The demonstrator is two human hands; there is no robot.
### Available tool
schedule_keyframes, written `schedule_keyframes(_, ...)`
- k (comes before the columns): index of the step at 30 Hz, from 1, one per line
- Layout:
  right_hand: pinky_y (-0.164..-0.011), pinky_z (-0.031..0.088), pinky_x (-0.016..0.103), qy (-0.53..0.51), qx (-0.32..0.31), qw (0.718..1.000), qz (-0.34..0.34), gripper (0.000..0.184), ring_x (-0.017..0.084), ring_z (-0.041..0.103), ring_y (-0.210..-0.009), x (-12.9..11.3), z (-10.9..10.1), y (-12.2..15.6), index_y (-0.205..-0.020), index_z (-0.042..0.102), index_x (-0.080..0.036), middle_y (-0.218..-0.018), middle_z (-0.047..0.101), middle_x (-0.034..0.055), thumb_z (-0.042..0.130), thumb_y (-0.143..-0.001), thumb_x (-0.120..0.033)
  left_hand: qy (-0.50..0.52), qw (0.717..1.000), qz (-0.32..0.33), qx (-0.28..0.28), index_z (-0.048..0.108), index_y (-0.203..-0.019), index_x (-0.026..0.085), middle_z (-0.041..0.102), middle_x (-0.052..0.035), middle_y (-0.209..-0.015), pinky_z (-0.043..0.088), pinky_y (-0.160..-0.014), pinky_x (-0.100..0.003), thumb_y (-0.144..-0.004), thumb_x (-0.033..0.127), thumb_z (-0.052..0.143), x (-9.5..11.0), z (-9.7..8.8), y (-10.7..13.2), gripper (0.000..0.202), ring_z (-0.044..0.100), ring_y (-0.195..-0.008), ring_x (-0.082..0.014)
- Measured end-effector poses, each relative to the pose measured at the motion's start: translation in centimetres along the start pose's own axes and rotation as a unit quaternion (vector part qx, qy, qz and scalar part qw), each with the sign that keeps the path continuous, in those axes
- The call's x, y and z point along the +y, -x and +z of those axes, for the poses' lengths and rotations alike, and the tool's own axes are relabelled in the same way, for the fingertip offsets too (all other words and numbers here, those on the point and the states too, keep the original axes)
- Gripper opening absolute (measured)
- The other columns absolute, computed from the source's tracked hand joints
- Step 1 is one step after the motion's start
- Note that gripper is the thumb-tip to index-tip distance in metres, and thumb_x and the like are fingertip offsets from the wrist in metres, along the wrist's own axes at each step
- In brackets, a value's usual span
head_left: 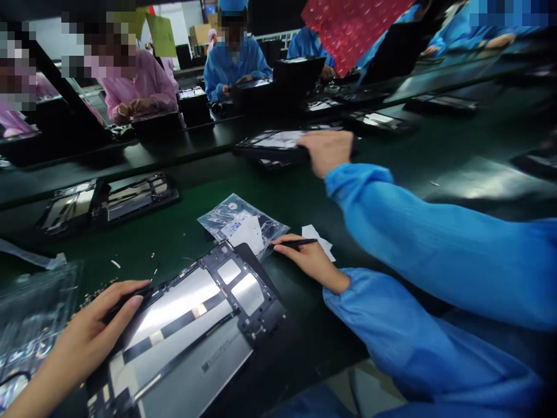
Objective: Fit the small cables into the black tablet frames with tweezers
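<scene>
An opened tablet lies back-up on the dark green bench in front of me, its silver plates and black frame exposed. My left hand comes in from the lower left, its fingers curled over the tablet's upper left corner. My right hand, in a blue sleeve, rests on the bench just right of the tablet. It pinches a thin black tool that points left toward a clear plastic bag. Above it, another person's blue-sleeved hand grips a black tablet on the belt.
A white paper scrap lies by my right hand. Two more opened units sit on the belt at left. Crumpled clear bags are at the far left. Small screws and bits dot the bench. People in pink and blue coats work opposite.
</scene>
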State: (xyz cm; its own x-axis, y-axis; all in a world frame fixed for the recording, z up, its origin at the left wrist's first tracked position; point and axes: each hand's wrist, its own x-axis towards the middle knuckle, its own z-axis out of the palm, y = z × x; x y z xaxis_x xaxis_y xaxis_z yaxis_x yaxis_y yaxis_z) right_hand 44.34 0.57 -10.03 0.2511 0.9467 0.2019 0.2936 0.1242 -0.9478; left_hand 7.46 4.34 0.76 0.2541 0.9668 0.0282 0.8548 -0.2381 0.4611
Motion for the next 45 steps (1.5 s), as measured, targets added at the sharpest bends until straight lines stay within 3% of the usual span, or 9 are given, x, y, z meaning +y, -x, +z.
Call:
schedule_keyframes(7,-0.084,0.052,0.04,0.012,0.016,1.0,0.011,0.024,0.024,0.067,-0.088,-0.3,-0.5,0.3,-0.082,0.07,-0.024,-0.09,0.072,0.0045,0.067,-0.075,-0.046,0.025,0.998,0.027,0.059,0.07,-0.093,0.034,0.072,0.0023,-0.101,0.054,-0.085,-0.032,-0.074,0.054,0.049,-0.1,-0.6,0.8,0.034,0.067,-0.095,-0.022)
schedule_keyframes(21,-0.08,0.051,0.04,0.008,0.027,0.999,0.045,0.028,0.024,0.067,-0.083,-0.5,-0.3,0.3,-0.077,0.072,-0.022,-0.084,0.073,0.0047,0.072,-0.068,-0.048,0.04,0.998,0.036,0.04,0.07,-0.094,0.03,0.072,0.0009,-0.1,0.052,-0.087,-0.029,-0.076,0.056,0.05,-0.8,-0.1,0.8,0.037,0.067,-0.094,-0.02)
schedule_keyframes(25,-0.075,0.054,0.037,-0.034,0.038,0.997,0.064,0.032,0.023,0.068,-0.078,-1.9,-0.7,0.7,-0.075,0.071,-0.021,-0.08,0.073,0.0055,0.073,-0.067,-0.052,0.049,0.997,0.027,0.056,0.069,-0.096,0.029,0.071,0.0006,-0.102,0.052,-0.083,-0.026,-0.076,0.058,0.052,-0.6,-0.4,1.0,0.039,0.066,-0.095,-0.0198)
schedule_keyframes(28,-0.066,0.056,0.032,-0.074,0.029,0.994,0.068,0.029,0.021,0.069,-0.073,-4.3,-0.4,1.0,-0.076,0.069,-0.021,-0.081,0.073,0.005,0.072,-0.071,-0.05,0.078,0.994,0.031,0.067,0.069,-0.097,0.027,0.07,-0.0005,-0.102,0.052,-0.078,-0.024,-0.077,0.054,0.056,0.3,-0.9,1.2,0.035,0.066,-0.093,-0.0195)
schedule_keyframes(31,-0.063,0.056,0.026,-0.146,-0.016,0.986,0.074,0.023,0.017,0.07,-0.069,-7.8,1.0,0.9,-0.075,0.07,-0.022,-0.08,0.073,0.0033,0.075,-0.071,-0.044,0.176,0.982,0.071,0.023,0.067,-0.1,0.024,0.071,-0.0041,-0.101,0.053,-0.081,-0.026,-0.079,0.044,0.06,2.4,-1.0,1.5,0.029,0.066,-0.093,-0.0194)
schedule_keyframes(35,-0.064,0.057,0.023,-0.245,-0.158,0.951,0.103,0.019,0.015,0.069,-0.066,-12.2,4.4,0.5,-0.072,0.07,-0.021,-0.074,0.073,0.0022,0.078,-0.069,-0.038,0.329,0.936,0.074,-0.104,0.058,-0.114,0.02,0.068,-0.0077,-0.106,0.053,-0.082,-0.027,-0.08,0.029,0.063,5.7,0.0,2.0,0.036,0.066,-0.094,-0.0177)
schedule_keyframes(37,-0.062,0.057,0.021,-0.267,-0.224,0.929,0.122,0.017,0.014,0.069,-0.065,-13.7,6.1,0.3,-0.07,0.07,-0.02,-0.071,0.072,0.0017,0.079,-0.07,-0.034,0.369,0.918,0.056,-0.136,0.057,-0.111,0.019,0.068,-0.0055,-0.096,0.054,-0.073,-0.024,-0.077,0.027,0.066,6.9,0.8,2.3,0.036,0.066,-0.083,-0.0149)
schedule_keyframes(41,-0.056,0.053,0.016,-0.302,-0.283,0.893,0.179,0.019,0.011,0.067,-0.06,-14.8,8.6,-0.2,-0.069,0.068,-0.018,-0.064,0.07,-0.0004,0.081,-0.067,-0.032,0.417,0.902,-0.011,-0.108,0.055,-0.084,0.017,0.053,0.0061,-0.057,0.039,-0.046,-0.016,-0.074,0.028,0.069,7.6,2.2,2.7,0.021,0.048,-0.049,-0.0062)
schedule_keyframes(45,-0.052,0.048,0.014,-0.276,-0.281,0.886,0.245,0.028,0.008,0.062,-0.055,-14.7,9.5,-0.5,-0.071,0.067,-0.017,-0.061,0.069,0.0014,0.082,-0.064,-0.039,0.458,0.882,-0.05,-0.101,0.051,-0.072,0.017,0.049,0.0077,-0.053,0.035,-0.043,-0.016,-0.072,0.029,0.068,7.1,2.5,3.1,0.021,0.043,-0.045,-0.0047)
